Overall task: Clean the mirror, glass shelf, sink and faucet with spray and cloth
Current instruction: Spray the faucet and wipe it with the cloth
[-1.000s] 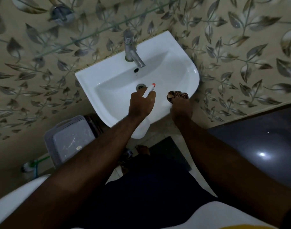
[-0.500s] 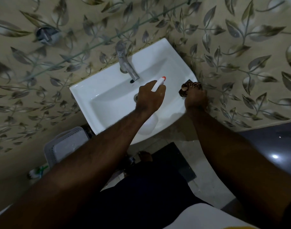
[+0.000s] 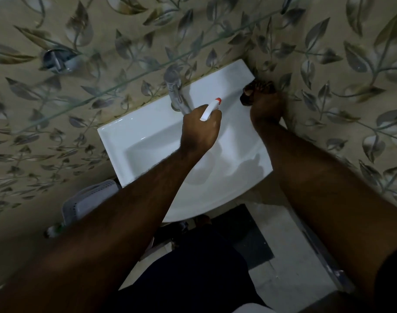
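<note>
Our left hand [image 3: 199,129] grips the spray bottle [image 3: 210,108] over the sink [image 3: 148,136] by the faucet [image 3: 176,93]; our right hand [image 3: 264,107] clutches the cloth [image 3: 252,90] at the sink's back right corner.

White sink [image 3: 148,136], silver faucet [image 3: 176,92], white spray bottle [image 3: 208,110] with red tip, dark patterned cloth [image 3: 257,90], beige wall tiles [image 3: 328,53] with grey leaves

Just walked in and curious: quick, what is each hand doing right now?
Left hand: closed around a white spray bottle over the sink.
Right hand: closed on a dark patterned cloth at the sink's back right corner.
</note>
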